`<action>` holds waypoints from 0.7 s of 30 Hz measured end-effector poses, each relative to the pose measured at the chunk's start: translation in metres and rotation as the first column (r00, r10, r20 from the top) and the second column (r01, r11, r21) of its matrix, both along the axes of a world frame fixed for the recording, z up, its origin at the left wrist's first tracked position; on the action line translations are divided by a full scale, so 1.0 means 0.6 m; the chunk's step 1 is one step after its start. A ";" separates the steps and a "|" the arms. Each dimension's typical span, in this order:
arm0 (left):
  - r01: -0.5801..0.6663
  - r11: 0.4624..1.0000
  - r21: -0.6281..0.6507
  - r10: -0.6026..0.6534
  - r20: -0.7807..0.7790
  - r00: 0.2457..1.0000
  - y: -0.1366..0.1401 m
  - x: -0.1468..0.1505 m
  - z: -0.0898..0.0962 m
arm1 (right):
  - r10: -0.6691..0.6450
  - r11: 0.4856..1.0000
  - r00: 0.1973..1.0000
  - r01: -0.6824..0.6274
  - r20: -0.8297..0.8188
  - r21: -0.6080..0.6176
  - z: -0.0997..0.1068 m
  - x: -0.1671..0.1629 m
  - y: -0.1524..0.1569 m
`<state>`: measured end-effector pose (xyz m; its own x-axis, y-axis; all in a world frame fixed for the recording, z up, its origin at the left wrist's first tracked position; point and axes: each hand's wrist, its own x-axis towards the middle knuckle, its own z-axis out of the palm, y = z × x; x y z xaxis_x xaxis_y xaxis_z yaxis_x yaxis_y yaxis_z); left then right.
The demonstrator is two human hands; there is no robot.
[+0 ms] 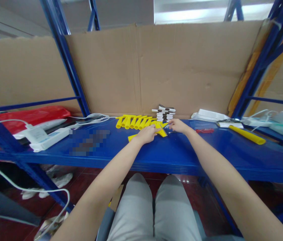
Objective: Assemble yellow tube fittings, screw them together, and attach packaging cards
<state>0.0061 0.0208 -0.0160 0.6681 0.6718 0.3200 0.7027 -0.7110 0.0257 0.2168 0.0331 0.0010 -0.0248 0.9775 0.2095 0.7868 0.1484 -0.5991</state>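
My left hand [146, 134] is wrapped round a yellow scraper-like tool [162, 131], whose handle end sticks out to the left and whose wide flat head points right. Just right of that head is my right hand [178, 126], its fingers pinched together low over the blue shelf. Whatever lies between them is too small to make out; tiny pieces seem to be scattered beneath. Behind my left hand, several similar yellow tools [132, 122] lie side by side, round handle ends towards me. A stack of white and black pieces [165, 113] stands behind both hands.
On the right lie a red slim tool [204, 131], a yellow tube [248, 134] and a white box [210, 115]. A white power strip [51, 139] with cables and a red bag [31, 118] are at left. Cardboard [181, 67] walls the back between blue posts.
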 end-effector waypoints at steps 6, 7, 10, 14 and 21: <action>0.000 1.000 -0.004 0.000 -0.022 1.000 -0.001 0.000 -0.001 | -0.069 0.994 0.935 0.033 0.348 0.107 -0.011 0.016 0.026; 0.001 1.000 -0.005 -0.001 -0.026 1.000 -0.003 0.001 0.001 | -0.053 0.995 0.922 0.016 0.384 0.100 -0.012 0.013 0.026; 0.002 1.000 -0.010 -0.002 -0.049 0.999 -0.009 0.003 0.005 | -0.035 0.996 0.878 -0.006 0.478 0.084 -0.013 -0.002 0.023; 0.009 1.000 -0.006 -0.009 -0.047 0.999 -0.012 0.004 0.007 | -0.036 0.994 0.834 -0.030 0.550 0.110 -0.012 -0.017 0.014; 0.010 1.000 -0.005 -0.010 -0.040 0.999 -0.010 0.004 0.005 | 0.016 0.984 0.767 -0.127 0.642 0.128 -0.001 -0.023 -0.004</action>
<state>0.0086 0.0150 -0.0128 0.6871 0.6664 0.2895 0.6959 -0.7181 0.0012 0.2029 0.0305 0.0001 -0.2754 0.9233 0.2678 0.9613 0.2662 0.0710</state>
